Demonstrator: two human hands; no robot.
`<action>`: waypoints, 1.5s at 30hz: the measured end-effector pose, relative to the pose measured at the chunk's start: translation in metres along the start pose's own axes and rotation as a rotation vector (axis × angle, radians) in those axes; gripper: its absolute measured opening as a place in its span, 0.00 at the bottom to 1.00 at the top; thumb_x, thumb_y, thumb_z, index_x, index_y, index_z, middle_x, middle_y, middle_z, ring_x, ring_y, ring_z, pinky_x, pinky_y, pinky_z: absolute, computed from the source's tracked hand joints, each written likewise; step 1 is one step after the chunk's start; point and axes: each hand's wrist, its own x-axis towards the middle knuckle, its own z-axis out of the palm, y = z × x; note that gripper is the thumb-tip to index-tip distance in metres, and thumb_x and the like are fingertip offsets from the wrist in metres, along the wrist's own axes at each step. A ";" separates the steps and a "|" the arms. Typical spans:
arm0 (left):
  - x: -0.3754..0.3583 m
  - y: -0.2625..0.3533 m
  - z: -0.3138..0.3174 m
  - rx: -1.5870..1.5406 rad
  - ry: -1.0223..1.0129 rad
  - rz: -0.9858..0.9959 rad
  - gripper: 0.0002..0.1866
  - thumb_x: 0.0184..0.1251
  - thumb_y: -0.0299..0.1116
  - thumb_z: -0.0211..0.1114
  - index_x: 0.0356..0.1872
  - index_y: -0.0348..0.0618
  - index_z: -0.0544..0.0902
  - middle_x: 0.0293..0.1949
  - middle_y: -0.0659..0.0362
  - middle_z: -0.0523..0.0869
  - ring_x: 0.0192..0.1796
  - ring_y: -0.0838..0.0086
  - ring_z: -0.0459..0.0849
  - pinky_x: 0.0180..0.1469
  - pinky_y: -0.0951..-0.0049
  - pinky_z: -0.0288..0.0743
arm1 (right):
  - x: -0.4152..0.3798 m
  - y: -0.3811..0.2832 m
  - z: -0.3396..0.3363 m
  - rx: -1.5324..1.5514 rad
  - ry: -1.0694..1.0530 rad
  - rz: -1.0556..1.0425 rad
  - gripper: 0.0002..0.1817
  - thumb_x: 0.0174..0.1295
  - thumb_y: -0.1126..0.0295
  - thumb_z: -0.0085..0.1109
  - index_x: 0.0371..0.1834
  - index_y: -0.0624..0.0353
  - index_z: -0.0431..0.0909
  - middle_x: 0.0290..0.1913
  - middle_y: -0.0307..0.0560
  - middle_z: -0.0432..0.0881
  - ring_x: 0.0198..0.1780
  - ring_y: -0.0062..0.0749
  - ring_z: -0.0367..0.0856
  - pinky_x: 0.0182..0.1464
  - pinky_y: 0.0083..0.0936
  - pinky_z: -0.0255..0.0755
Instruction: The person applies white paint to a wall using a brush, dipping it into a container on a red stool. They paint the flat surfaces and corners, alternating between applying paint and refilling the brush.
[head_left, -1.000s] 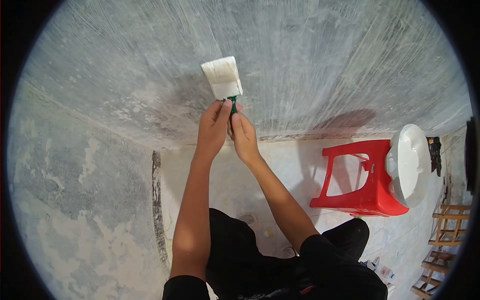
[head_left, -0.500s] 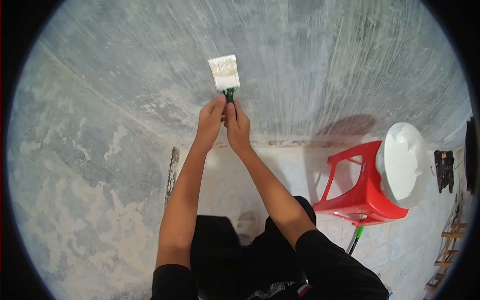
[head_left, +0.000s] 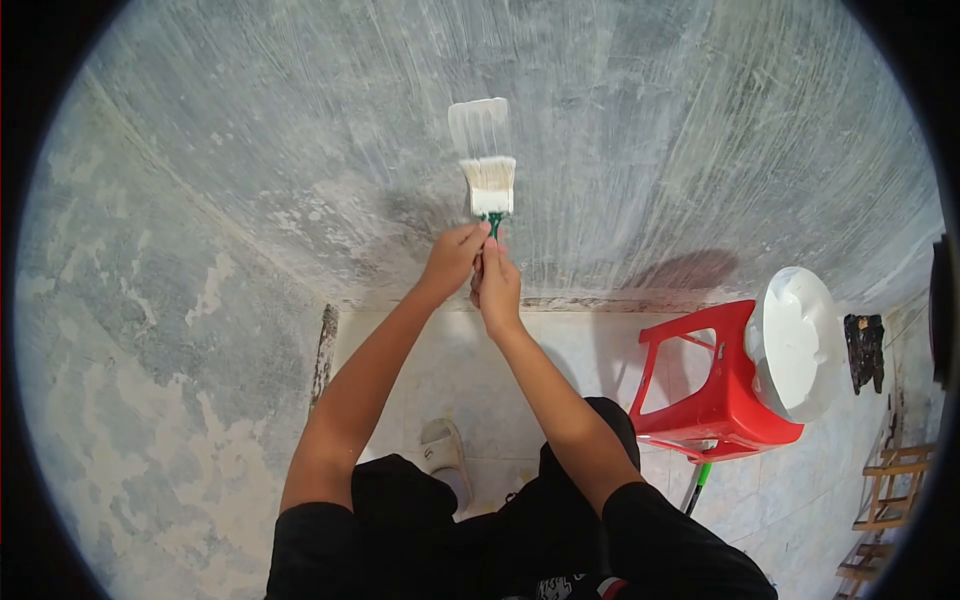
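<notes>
A wide paintbrush [head_left: 490, 188] with white-coated bristles and a green handle rests against the grey wall [head_left: 600, 160]. Above its bristles lies a fresh streak of white paint [head_left: 480, 125]. My left hand [head_left: 455, 262] pinches the handle from the left side. Just to the right, my right hand [head_left: 497, 285] holds the lower part of the same handle. The two hands are close together, and the handle's end is hidden by the fingers.
At the right, a white basin of white paint [head_left: 797, 345] sits on a red plastic stool [head_left: 715, 400]. A green-and-black pole [head_left: 700, 485] lies below the stool. Wooden racks [head_left: 895, 490] stand at the far right. A sandalled foot [head_left: 445, 455] is on the tiled floor.
Both hands have moved the brush down the wall and slightly right in view. A white paint streak now shows above the bristles. The view has shifted a little.
</notes>
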 end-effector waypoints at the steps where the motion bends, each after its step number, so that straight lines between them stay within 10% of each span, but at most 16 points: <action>1: 0.000 -0.016 0.001 -0.012 -0.018 -0.020 0.23 0.82 0.46 0.55 0.40 0.35 0.88 0.29 0.62 0.88 0.27 0.83 0.76 0.31 0.79 0.70 | 0.001 0.012 -0.007 -0.003 0.007 -0.003 0.26 0.80 0.48 0.47 0.28 0.55 0.73 0.16 0.33 0.67 0.15 0.16 0.64 0.17 0.21 0.55; 10: -0.011 -0.153 0.023 -0.002 -0.157 -0.280 0.22 0.83 0.44 0.54 0.50 0.32 0.86 0.41 0.52 0.91 0.40 0.74 0.88 0.45 0.73 0.81 | -0.012 0.087 -0.059 -0.096 0.161 0.341 0.25 0.81 0.46 0.40 0.29 0.50 0.67 0.16 0.30 0.61 0.13 0.19 0.55 0.15 0.23 0.50; 18: -0.011 -0.139 0.012 -0.197 -0.131 -0.526 0.20 0.78 0.42 0.60 0.38 0.31 0.87 0.33 0.51 0.89 0.30 0.73 0.87 0.28 0.71 0.78 | -0.020 0.062 -0.035 0.127 0.119 0.440 0.18 0.81 0.52 0.42 0.33 0.49 0.66 0.19 0.32 0.63 0.13 0.18 0.54 0.15 0.22 0.49; 25: -0.003 0.010 0.000 -0.266 -0.059 -0.303 0.22 0.75 0.43 0.63 0.34 0.29 0.87 0.25 0.54 0.85 0.24 0.76 0.81 0.23 0.72 0.72 | -0.030 -0.056 0.014 0.084 -0.114 0.189 0.13 0.80 0.58 0.44 0.35 0.49 0.65 0.17 0.30 0.62 0.12 0.16 0.53 0.14 0.21 0.48; 34: -0.007 0.132 -0.010 -0.165 -0.014 0.109 0.21 0.77 0.42 0.62 0.44 0.27 0.86 0.36 0.51 0.90 0.37 0.75 0.87 0.41 0.75 0.79 | -0.030 -0.124 0.052 -0.035 -0.294 -0.204 0.19 0.80 0.53 0.46 0.32 0.52 0.66 0.15 0.31 0.62 0.11 0.16 0.52 0.13 0.21 0.47; 41: -0.014 0.143 -0.006 -0.184 0.103 0.202 0.19 0.78 0.42 0.62 0.44 0.31 0.87 0.34 0.54 0.90 0.33 0.74 0.86 0.37 0.75 0.79 | -0.025 -0.126 0.059 -0.075 -0.277 -0.318 0.22 0.80 0.49 0.47 0.29 0.51 0.67 0.15 0.30 0.62 0.11 0.15 0.53 0.13 0.20 0.45; 45: 0.000 0.047 -0.007 -0.058 0.052 0.057 0.20 0.78 0.43 0.63 0.34 0.34 0.87 0.29 0.58 0.87 0.29 0.77 0.82 0.34 0.76 0.74 | -0.009 -0.054 0.011 -0.081 -0.191 -0.082 0.24 0.79 0.46 0.47 0.28 0.50 0.68 0.15 0.28 0.61 0.11 0.15 0.53 0.13 0.20 0.45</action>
